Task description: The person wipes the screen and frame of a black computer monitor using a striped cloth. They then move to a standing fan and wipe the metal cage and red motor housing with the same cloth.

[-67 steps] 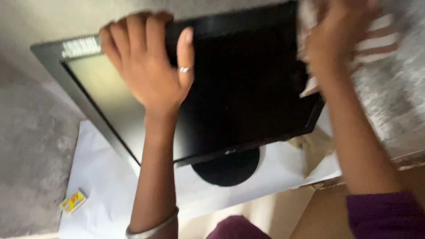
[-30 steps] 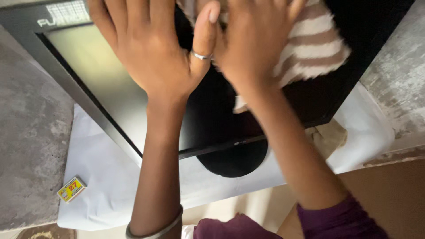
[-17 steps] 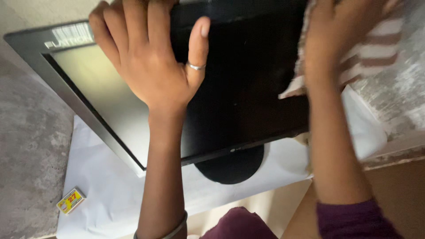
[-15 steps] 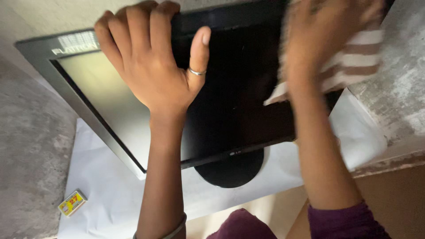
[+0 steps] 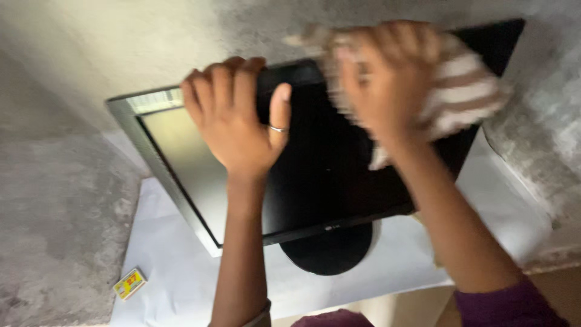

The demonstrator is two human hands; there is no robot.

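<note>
A black flat monitor (image 5: 327, 175) stands on a round black base (image 5: 330, 251), its screen reflecting pale light on the left. My left hand (image 5: 239, 124), with a ring on the thumb, grips the monitor's top edge, fingers curled over it. My right hand (image 5: 384, 82) presses a brown-and-white striped cloth (image 5: 463, 94) against the upper right part of the screen; hand and cloth are motion-blurred.
The monitor sits on a white sheet (image 5: 175, 272) laid over a grey concrete ledge (image 5: 60, 206). A small yellow matchbox (image 5: 129, 284) lies at the sheet's left edge. A rough grey wall (image 5: 151, 42) rises behind. Purple sleeve at bottom right.
My right hand has swept the striped cloth back and forth across the screen, now high near the top edge. The view has shifted so the monitor sits lower. Left hand keeps its hold.
</note>
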